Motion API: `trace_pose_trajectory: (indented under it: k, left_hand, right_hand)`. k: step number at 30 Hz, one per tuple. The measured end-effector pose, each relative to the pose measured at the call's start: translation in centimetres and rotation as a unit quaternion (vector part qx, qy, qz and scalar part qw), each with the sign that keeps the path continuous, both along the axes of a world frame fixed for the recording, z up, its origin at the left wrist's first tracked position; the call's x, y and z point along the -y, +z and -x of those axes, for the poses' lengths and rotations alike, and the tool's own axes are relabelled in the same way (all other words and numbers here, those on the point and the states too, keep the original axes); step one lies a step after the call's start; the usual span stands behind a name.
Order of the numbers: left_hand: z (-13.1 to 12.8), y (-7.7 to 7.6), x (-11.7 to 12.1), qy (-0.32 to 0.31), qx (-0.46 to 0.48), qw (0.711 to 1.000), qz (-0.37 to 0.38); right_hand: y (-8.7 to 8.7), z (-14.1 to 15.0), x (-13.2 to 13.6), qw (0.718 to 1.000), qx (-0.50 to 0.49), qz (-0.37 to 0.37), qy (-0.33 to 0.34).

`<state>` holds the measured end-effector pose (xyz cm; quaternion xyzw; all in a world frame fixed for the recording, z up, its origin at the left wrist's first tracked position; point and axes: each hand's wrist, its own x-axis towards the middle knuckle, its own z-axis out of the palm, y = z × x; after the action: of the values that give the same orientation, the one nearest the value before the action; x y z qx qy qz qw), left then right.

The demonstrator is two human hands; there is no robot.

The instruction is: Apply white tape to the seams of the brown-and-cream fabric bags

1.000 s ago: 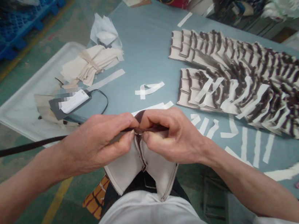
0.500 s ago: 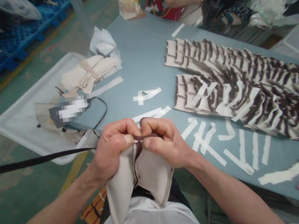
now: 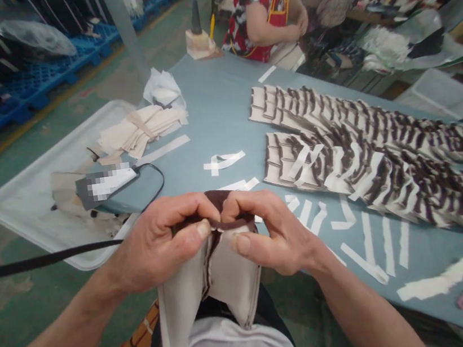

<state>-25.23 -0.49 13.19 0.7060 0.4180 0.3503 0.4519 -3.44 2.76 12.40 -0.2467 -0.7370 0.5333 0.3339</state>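
Observation:
My left hand (image 3: 167, 236) and my right hand (image 3: 266, 223) meet in front of my body, just over the near edge of the table. Between them hangs a beige fabric piece (image 3: 232, 276) with dark brown edging, folded so that two flaps drop toward my lap. My left thumb and fingers pinch the brown edge on one side of a seam. Close beside it, my right thumb and forefinger grip the same edge. A black strap (image 3: 47, 260) runs in from the left and passes behind my left wrist.
Two long rows of stacked beige and brown pieces (image 3: 366, 161) lie on the blue-grey table (image 3: 213, 102), with white strips (image 3: 368, 241) scattered around. At left sit a bundle of cream cloth (image 3: 144, 128) and a white tray (image 3: 15, 185). Across the table stands another person (image 3: 258, 22).
The view has tilted up slightly. My right thumb has moved down off the brown edge onto the beige fabric, and more of the brown edging shows behind my fingers.

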Motion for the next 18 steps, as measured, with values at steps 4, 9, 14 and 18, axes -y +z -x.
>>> trace_pose_trajectory:
  k: [4,9,14,18]
  left_hand:
    - [0.1,0.6,-0.2,-0.010,-0.040,0.998,-0.037]
    - [0.1,0.7,-0.2,-0.020,-0.059,0.998,-0.023]
    - [-0.3,0.0,0.4,-0.035,-0.025,0.997,0.066]
    - [-0.4,0.2,0.7,-0.023,-0.014,0.997,0.068]
  right_hand:
    - [0.8,0.3,-0.2,0.995,0.067,-0.063,-0.026]
    - [-0.7,0.5,-0.1,0.965,0.070,-0.250,-0.048]
    - [-2.5,0.3,0.3,0.890,0.060,-0.440,-0.103]
    - [-2.4,-0.2,0.3,0.893,0.092,-0.430,-0.095]
